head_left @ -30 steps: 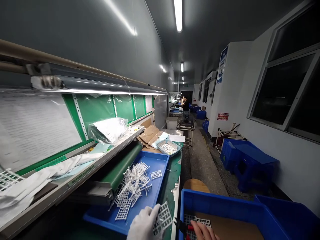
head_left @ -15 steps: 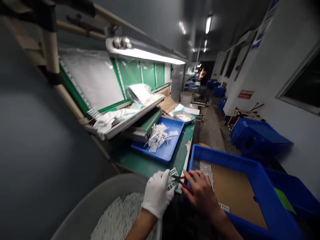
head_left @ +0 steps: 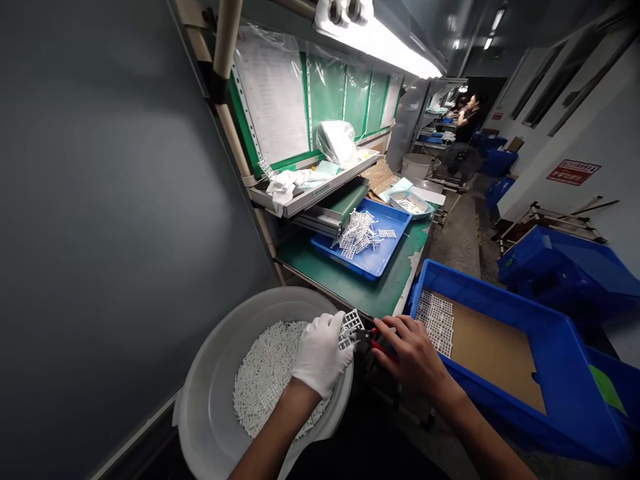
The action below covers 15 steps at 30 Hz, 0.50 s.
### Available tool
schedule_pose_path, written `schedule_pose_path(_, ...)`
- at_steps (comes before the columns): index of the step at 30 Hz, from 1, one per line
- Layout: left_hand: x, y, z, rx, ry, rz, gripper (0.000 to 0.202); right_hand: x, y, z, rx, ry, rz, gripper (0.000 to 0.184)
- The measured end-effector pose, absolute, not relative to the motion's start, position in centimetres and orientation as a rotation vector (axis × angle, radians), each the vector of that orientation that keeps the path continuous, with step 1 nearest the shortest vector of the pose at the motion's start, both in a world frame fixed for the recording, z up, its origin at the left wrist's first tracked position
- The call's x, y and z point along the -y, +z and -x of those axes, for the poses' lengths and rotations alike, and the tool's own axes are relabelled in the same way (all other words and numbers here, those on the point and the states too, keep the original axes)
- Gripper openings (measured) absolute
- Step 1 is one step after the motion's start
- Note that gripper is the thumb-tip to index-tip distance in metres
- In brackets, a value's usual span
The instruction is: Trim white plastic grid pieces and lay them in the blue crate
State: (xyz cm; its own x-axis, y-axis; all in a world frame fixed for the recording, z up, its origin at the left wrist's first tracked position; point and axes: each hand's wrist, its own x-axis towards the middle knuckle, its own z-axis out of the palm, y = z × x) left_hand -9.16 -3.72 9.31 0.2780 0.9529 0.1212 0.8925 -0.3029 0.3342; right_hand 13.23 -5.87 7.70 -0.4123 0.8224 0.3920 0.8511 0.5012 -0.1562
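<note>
My left hand, in a white glove, is closed on a small white plastic grid at the rim of a round bin. Bare, my right hand grips red-handled cutting pliers, whose dark jaws reach the lower part of the grid. Whether the jaws are closed I cannot tell. Under and left of my gloved hand, the bin holds a heap of thin white plastic sticks. To the right, several similar white grids lie flat along the left side of a blue crate.
Cardboard lines the blue crate. On the green bench, a blue tray carries a pile of white grid pieces. Behind it sits a shallow dish of small white parts. A lamp hangs above. Another person stands far back.
The view has swung left and down, showing more of the round bin. My hands, with the grid and pliers, have moved from the bench edge to the bin's rim.
</note>
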Motion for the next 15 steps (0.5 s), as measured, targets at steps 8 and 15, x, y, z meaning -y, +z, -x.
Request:
schedule_pose_path(8,4.9,9.2,12.0,-1.548,0.614,-2.244,0.029,5.7,5.5,-10.2,2.367,-0.109,1.262,0.051)
schedule_pose_path(15,6.9,7.8,15.2,-1.099,1.139,-1.246,0.084,7.0,3.4,-5.8,2.213,0.16,1.344,0.046)
